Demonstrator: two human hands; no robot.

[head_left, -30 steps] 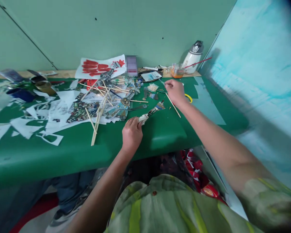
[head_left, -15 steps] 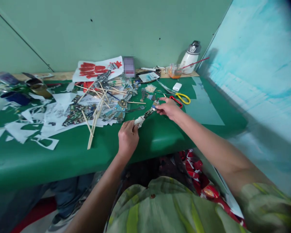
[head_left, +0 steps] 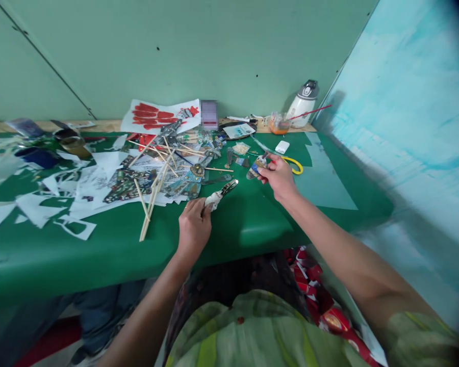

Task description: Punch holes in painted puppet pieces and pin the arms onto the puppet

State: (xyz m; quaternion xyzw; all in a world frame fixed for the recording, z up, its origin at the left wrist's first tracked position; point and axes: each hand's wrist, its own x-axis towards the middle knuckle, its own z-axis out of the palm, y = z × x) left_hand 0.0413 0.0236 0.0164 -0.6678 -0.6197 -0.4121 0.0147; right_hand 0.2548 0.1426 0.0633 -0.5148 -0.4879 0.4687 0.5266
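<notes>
My left hand is closed around the white, wrapped-looking end of a slim metal piece. Its shiny tip points up and to the right, above the green table cover. Between the thumb and fingers of my right hand is a small flat piece patterned in blue, tan and grey. A gap separates the two held things. Close behind the right hand lies a scissors' yellow handle, the rest mostly hidden by the hand. Small grey and blue patterned pieces lie just left of the flat piece.
Wooden sticks lie across a heap of paper and patterned cutouts. Paper scraps and jars are at the left. By the wall stand a white bottle and a cup of orange liquid. A clear sheet lies right.
My hands have moved apart: the left drew back down and left with the metal piece, the right moved slightly right with the flat piece. The metal tip no longer meets it.
</notes>
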